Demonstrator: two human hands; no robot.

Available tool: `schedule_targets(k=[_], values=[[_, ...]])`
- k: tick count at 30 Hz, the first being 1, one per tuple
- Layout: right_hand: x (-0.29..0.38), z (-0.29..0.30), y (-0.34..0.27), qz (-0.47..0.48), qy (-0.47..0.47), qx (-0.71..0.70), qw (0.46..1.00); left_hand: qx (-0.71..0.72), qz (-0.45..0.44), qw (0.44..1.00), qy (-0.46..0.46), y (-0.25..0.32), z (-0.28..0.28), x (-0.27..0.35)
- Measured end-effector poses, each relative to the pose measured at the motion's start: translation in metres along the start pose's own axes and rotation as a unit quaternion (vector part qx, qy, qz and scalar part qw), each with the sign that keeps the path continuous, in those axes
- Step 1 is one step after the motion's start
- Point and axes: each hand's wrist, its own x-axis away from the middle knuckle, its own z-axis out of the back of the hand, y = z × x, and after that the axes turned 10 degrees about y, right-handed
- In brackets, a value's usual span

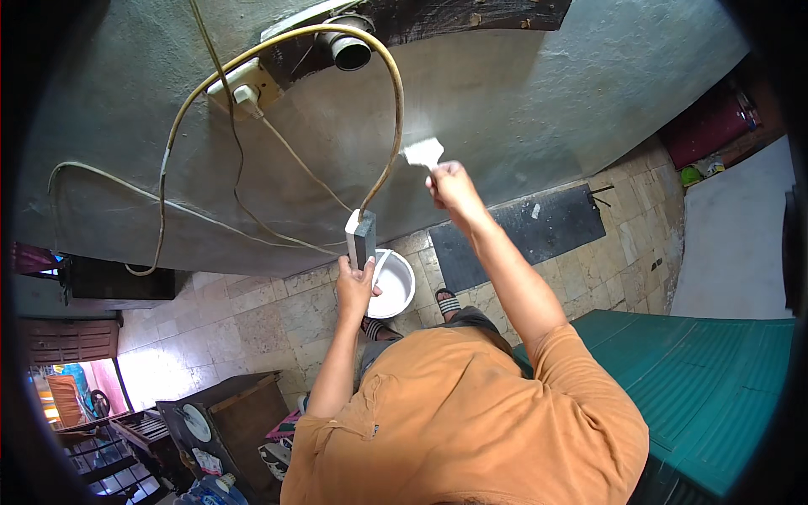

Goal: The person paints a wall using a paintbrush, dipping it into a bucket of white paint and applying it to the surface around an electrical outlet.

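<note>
My right hand grips a white-coated paintbrush by its handle, with the bristles at or close to the grey wall. My left hand is wrapped around a black-and-white block-shaped electrical unit, held upright, with a thick yellowish cable looping up from its top. Beneath my left hand, a white bucket stands on the tiled floor; its bottom is partly hidden. A white strip, perhaps a handle, crosses the bucket beside my fingers.
A wall socket with a plug and a pipe end are at the upper wall. Thin cables hang along it. A dark mat lies by the wall base. Green corrugated furniture stands at right, a dark cabinet at lower left.
</note>
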Motion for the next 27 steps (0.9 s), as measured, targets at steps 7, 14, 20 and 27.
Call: schedule_targets(k=[7,14,20,27], values=[[0.07,0.0,-0.086,0.128,-0.038,-0.098,0.986,0.008,0.016,1.0,0.003,-0.005,0.005,0.002],[0.029,0.029,-0.009,0.031,0.028,-0.06,0.997,-0.007,0.0,1.0,0.0,0.003,0.007,0.003],[0.004,0.031,-0.043,0.047,0.071,-0.042,0.995,-0.022,0.003,1.0,-0.004,0.0,0.006,0.003],[0.052,0.054,-0.113,0.161,0.037,-0.101,0.981,0.018,0.022,0.999,-0.017,-0.005,0.001,0.005]])
